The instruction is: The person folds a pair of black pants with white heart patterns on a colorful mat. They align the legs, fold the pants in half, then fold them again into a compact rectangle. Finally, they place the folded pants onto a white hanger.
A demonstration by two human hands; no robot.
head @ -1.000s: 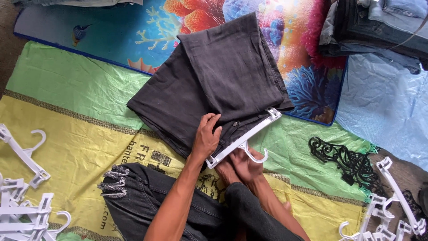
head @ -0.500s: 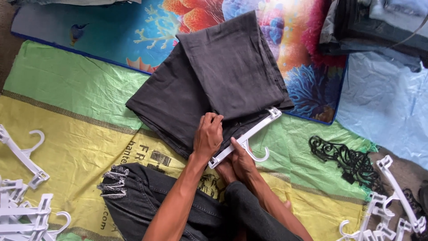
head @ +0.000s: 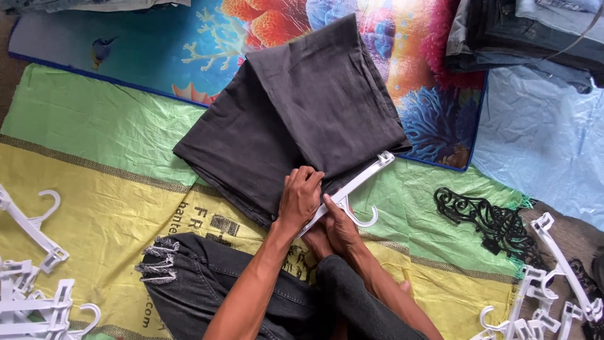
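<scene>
I see a folded dark grey pair of cloth trousers (head: pixel 302 126) lying on the green and yellow plastic mat (head: pixel 94 157), partly over the bright coral-picture mat (head: pixel 157 38). A white plastic clip hanger (head: pixel 352 189) sits at its near edge. My left hand (head: pixel 300 198) presses flat on the cloth beside the hanger. My right hand (head: pixel 340 226) pinches the hanger near its hook. More white hangers (head: pixel 38 277) lie at my left.

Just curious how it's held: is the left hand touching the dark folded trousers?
Touching. The head view shows the left hand pressed flat on the trousers, fingers on the fabric beside the white hanger.
</scene>
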